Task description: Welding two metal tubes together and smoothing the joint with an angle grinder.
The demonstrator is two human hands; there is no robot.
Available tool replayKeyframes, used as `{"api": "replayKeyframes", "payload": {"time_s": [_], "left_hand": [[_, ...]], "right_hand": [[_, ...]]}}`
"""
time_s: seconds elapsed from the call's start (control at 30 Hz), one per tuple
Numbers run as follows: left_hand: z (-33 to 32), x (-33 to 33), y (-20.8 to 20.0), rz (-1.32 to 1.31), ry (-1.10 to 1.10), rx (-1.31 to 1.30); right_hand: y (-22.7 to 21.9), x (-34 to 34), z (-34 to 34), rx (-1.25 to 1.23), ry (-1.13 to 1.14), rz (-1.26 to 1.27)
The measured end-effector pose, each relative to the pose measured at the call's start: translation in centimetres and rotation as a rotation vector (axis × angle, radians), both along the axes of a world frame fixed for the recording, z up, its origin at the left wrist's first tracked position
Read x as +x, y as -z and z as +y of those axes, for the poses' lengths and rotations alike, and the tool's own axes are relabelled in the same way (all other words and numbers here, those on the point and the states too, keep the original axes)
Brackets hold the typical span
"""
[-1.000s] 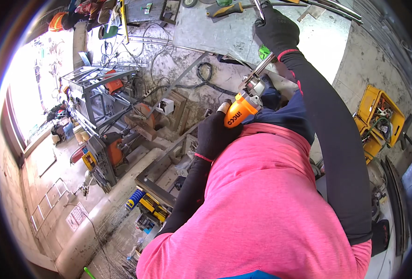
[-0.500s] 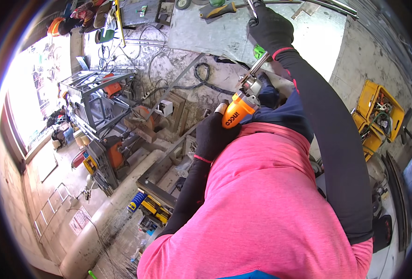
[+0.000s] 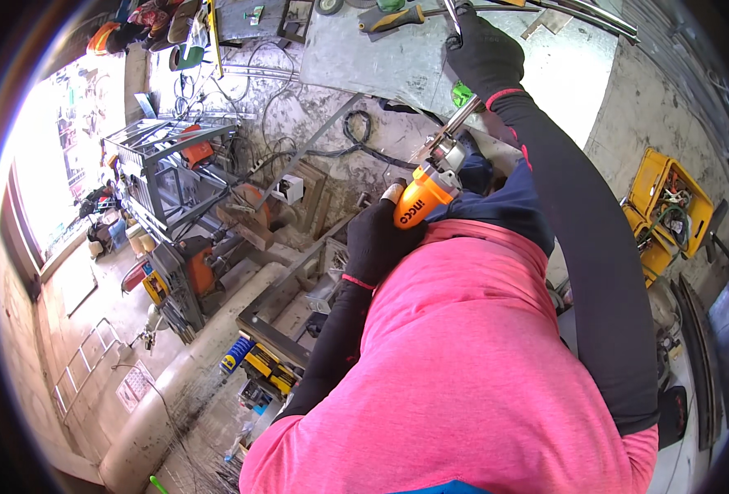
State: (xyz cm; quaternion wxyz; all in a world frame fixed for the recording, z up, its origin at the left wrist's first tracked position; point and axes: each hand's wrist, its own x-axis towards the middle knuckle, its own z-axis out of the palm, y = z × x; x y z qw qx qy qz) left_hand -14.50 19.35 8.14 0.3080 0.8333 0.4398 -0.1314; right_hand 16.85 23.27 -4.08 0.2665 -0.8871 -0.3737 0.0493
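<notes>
My left hand (image 3: 378, 239), in a black glove with a bare thumb tip, is wrapped round the orange body of an angle grinder (image 3: 420, 200) beside my waist. The grinder's metal head points away from me, and a shiny metal tube (image 3: 463, 115) meets it and runs up under my right forearm. Farther out, my right hand (image 3: 486, 53), also black-gloved, is closed round a thin shiny metal rod (image 3: 455, 20) above the pale sheet-topped table. Whether rod and tube are one piece is hidden by the hand and wrist. Something bright green (image 3: 461, 93) lies beside that wrist.
A yellow-handled tool (image 3: 397, 20) lies on the metal sheet (image 3: 340, 62). Grey metal frames (image 3: 155, 169) and loose cables (image 3: 356, 132) fill the left side. An open yellow toolbox (image 3: 661, 206) stands at right. Someone in orange (image 3: 101, 39) is at the far left.
The view has shifted slightly. Both hands keep their grip on the grinder and the rod, with little other visible movement.
</notes>
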Motion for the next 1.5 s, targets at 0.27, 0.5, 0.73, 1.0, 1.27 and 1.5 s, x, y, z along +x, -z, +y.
{"api": "replayKeyframes", "payload": {"time_s": [0.27, 0.5, 0.73, 1.0, 1.27, 1.5], "left_hand": [[0.0, -0.3, 0.5, -0.006, 0.01, 0.029], [-0.3, -0.3, 0.4, -0.038, -0.002, 0.027], [-0.4, -0.3, 0.6, -0.021, -0.003, 0.02], [-0.5, -0.5, 0.8, -0.013, -0.009, 0.022], [-0.8, -0.8, 1.0, -0.044, -0.04, 0.017], [-0.5, 0.1, 0.0, 0.041, 0.007, 0.03]], "right_hand": [[-0.3, 0.0, -0.3, 0.062, -0.009, 0.017], [-0.5, 0.1, -0.2, 0.059, -0.005, 0.02], [1.0, 0.0, -0.3, 0.132, -0.008, -0.013], [-0.2, 0.2, -0.2, 0.04, -0.017, 0.035], [0.1, 0.3, -0.2, 0.047, -0.025, 0.007], [1.2, 0.1, 0.0, 0.095, -0.024, -0.022]]}}
